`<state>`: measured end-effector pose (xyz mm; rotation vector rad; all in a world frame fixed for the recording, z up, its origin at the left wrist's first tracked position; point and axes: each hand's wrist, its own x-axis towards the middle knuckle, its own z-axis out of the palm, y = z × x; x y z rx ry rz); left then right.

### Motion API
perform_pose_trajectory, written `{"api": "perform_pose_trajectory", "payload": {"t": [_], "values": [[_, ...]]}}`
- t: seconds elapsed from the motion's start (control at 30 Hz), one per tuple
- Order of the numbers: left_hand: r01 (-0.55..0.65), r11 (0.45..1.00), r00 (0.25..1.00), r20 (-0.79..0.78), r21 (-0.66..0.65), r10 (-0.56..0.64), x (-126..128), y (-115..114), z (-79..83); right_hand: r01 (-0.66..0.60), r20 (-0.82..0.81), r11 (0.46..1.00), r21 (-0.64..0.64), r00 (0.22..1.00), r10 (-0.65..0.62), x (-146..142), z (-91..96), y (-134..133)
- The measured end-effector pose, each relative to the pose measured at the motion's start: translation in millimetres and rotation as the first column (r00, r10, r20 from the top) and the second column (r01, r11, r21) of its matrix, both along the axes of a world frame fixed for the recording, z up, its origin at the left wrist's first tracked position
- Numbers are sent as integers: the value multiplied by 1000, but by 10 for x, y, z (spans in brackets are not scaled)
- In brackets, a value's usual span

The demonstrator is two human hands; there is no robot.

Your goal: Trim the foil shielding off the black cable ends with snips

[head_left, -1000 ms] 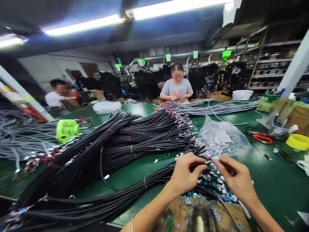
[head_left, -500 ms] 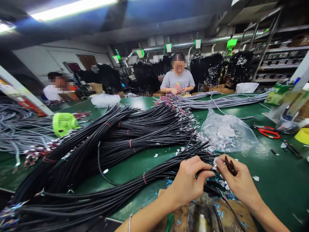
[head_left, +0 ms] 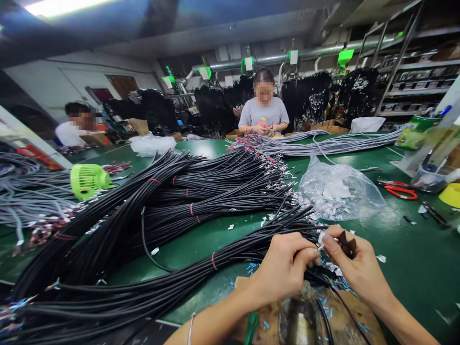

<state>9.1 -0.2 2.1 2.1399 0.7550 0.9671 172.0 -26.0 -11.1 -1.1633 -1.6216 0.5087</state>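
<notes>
My left hand (head_left: 282, 263) is closed in a pinch around the end of one black cable, mostly hidden by the fingers. Right beside it, my right hand (head_left: 355, 261) pinches a bit of white wrapping (head_left: 321, 239) at that cable's tip. Tucked in the right palm is a dark brown tool (head_left: 347, 244) with short, wide jaws, perhaps cutters; its handles are hidden. A bundle of black cables (head_left: 172, 282), tied with a red band (head_left: 213, 261), runs left from behind the left hand. Blue and white scraps (head_left: 334, 268) lie under the hands.
More black cable bundles (head_left: 215, 191) cover the green table (head_left: 406, 258). Beyond my hands sits a clear plastic bag of scraps (head_left: 338, 191), with red-handled scissors (head_left: 398, 189) to its right. A green fan (head_left: 89, 181) stands at left. One person (head_left: 264, 112) works opposite, another (head_left: 77, 127) farther left.
The view has shifted slightly. The white wrapping now shows more clearly between my fingertips, and the dark tool in my right palm has turned a little. Both hands keep their pinch.
</notes>
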Motion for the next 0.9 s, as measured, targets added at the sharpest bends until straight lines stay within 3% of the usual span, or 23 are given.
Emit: {"api": "perform_pose_trajectory", "payload": {"t": [0.17, 0.33, 0.43, 0.57, 0.67, 0.77, 0.9], "values": [[-87, 975, 990, 89, -203, 107, 61, -11, -58, 45, 40, 993, 105, 998, -50, -24, 24, -43], [18, 896, 978, 196, -444, 77, 75, 36, -68, 61, 38, 997, 41, 997, -62, -11, -26, -15], [86, 853, 958, 278, -515, 71, 47, 62, -18, 100, 12, 995, -6, 995, -100, 23, -119, -2], [36, 913, 958, 274, -407, 85, -23, 65, 61, 169, 42, 986, 11, 985, -169, 41, -178, -26], [-1, 978, 995, 100, -210, 23, -87, 66, 125, 140, 44, 987, 85, 989, -144, 28, -106, -65], [29, 991, 999, -37, -128, -34, -126, 76, 166, 78, 85, 986, 146, 992, -91, 18, 4, -94], [-139, 990, 988, 63, -29, 141, -116, 70, 131, 17, 165, 983, 182, 985, -47, 6, 80, -112]]}}
